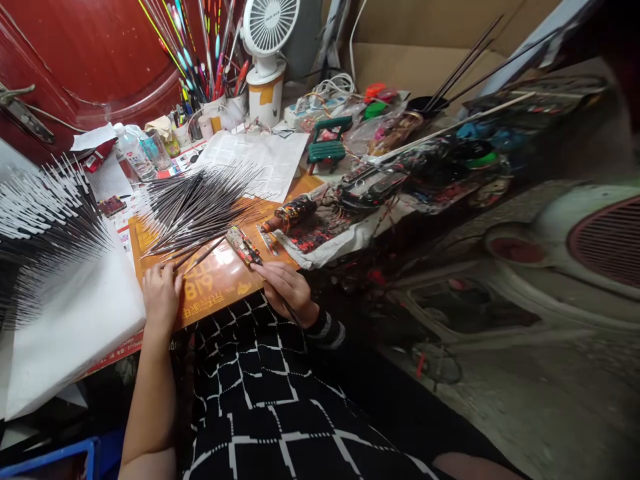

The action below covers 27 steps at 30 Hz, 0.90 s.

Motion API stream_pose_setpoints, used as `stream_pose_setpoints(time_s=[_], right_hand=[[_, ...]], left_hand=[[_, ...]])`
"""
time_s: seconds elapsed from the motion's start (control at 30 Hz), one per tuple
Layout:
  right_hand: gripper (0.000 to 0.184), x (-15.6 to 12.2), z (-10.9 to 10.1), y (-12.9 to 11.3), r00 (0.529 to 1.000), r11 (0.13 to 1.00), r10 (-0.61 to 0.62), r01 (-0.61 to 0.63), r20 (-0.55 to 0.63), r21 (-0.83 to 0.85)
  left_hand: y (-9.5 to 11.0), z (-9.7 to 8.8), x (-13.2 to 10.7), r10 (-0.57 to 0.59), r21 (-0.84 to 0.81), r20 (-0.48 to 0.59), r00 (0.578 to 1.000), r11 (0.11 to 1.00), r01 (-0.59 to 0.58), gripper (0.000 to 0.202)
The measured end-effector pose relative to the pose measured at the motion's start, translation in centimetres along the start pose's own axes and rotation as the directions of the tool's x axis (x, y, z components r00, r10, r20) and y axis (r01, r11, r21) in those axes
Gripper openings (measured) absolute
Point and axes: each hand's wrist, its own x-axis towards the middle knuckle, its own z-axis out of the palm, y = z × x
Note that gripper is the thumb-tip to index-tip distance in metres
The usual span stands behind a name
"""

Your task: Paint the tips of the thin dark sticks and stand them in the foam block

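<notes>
My left hand (163, 290) rests at the front left of the orange mat (215, 293), fingers curled around the end of a thin dark stick (203, 255). At the mat's front right, my right hand (289, 290) is closed in a pinch on a slender dark rod (289, 311), which shows below the palm; its far end is hard to make out. The fingertips are by the near end of a paint-smeared block (243, 247). Behind both hands lies a loose heap of thin dark sticks with pale ends (195, 203).
At left, a white foam block (80, 333) holds many upright dark-and-white sticks (45, 207). A paint-caked bottle (295, 212) lies right of the mat. Behind stand a white fan (271, 27), cups of colourful fishing floats (213, 110), paper sheets (260, 157) and a green stand (327, 143).
</notes>
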Motion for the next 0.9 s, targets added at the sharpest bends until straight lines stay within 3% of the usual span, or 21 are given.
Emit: stream_pose_setpoints(time_s=[0.13, 0.27, 0.43, 0.53, 0.67, 0.8, 0.9], right_hand=[[0.052, 0.1, -0.2, 0.3, 1.000, 0.999, 0.012, -0.011, 0.017, -0.043], [0.051, 0.1, -0.3, 0.4, 1.000, 0.999, 0.015, -0.015, 0.015, -0.045], [0.047, 0.0, -0.7, 0.8, 0.999, 0.999, 0.022, -0.020, 0.026, -0.040], [0.042, -0.1, -0.9, 1.2, 0.998, 0.996, 0.062, -0.060, 0.033, -0.062], [0.043, 0.1, -0.3, 1.7, 0.994, 0.992, 0.107, -0.104, 0.031, -0.065], [0.046, 0.8, 0.7, 2.3, 0.989, 0.990, 0.143, -0.142, 0.030, -0.023], [0.048, 1.1, 1.3, 2.6, 0.980, 0.982, 0.187, -0.187, 0.073, -0.014]], left_hand=[[-0.1, 1.1, 0.5, -0.042, 0.010, 0.114, 0.993, 0.999, 0.041, 0.019], [0.0, 0.2, 0.3, -0.079, 0.045, 0.102, 0.992, 0.996, 0.075, 0.016], [0.5, -4.0, -1.2, -0.085, 0.138, -0.121, 0.989, 0.985, 0.102, 0.018], [1.1, -5.5, -1.7, -0.022, 0.067, -0.243, 0.970, 0.997, 0.039, 0.019], [2.3, -4.0, -1.5, 0.079, -0.152, -0.222, 0.972, 0.982, -0.115, 0.016], [3.1, -1.6, -1.0, 0.080, -0.205, -0.157, 0.984, 0.973, -0.111, 0.018], [3.1, -1.0, -0.8, 0.079, -0.203, -0.145, 0.986, 0.973, -0.108, 0.021]])
